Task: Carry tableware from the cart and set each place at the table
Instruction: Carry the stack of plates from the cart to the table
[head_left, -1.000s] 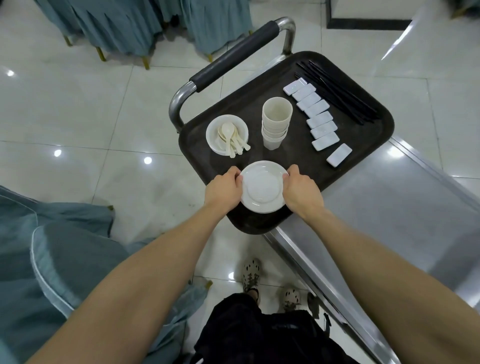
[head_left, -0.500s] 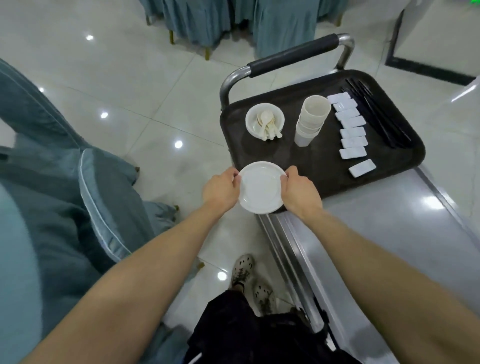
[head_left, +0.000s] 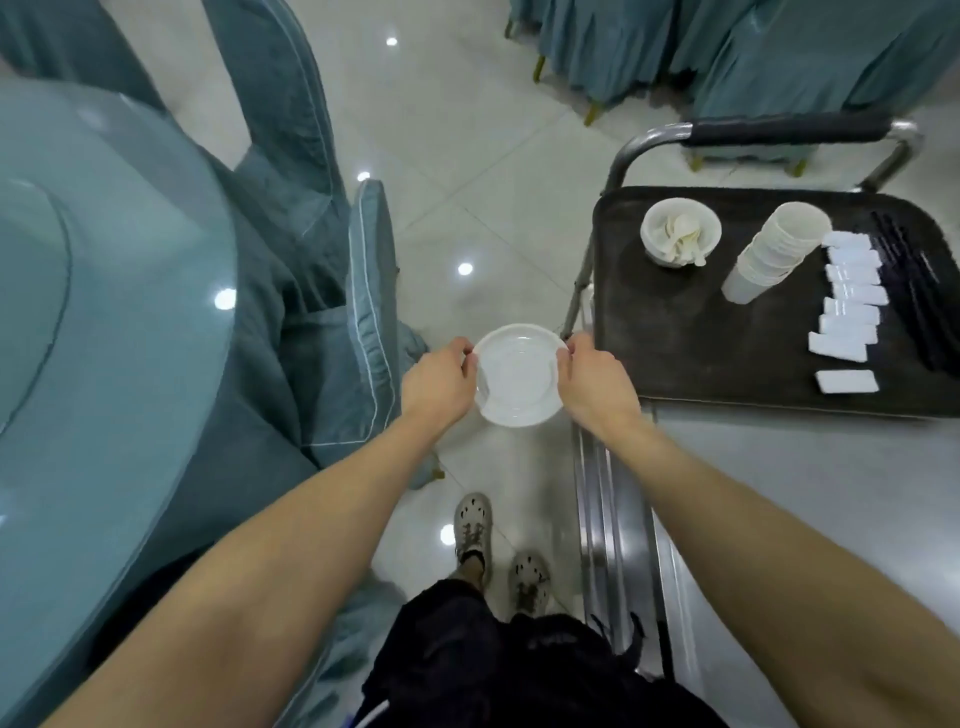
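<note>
Two hands: left hand (head_left: 436, 382) and right hand (head_left: 597, 384) hold white plate (head_left: 519, 376) at frame centre, fingers clamped on opposite edges.
Right side: dark tray (head_left: 675, 338) holds stacked cups (head_left: 774, 254).

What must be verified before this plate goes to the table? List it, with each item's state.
1. Grip: left hand and right hand hold the plate by opposite rims: ok.
2. Plate off the tray: it is to the tray's left, apart from it: ok.
3. Plate level: nearly flat: ok.
4. Straight path to the table: a covered chair stands between: not ok.
5. One plate or a stack: cannot tell.
6. Landing spot on the table: blurred: cannot tell.
</note>
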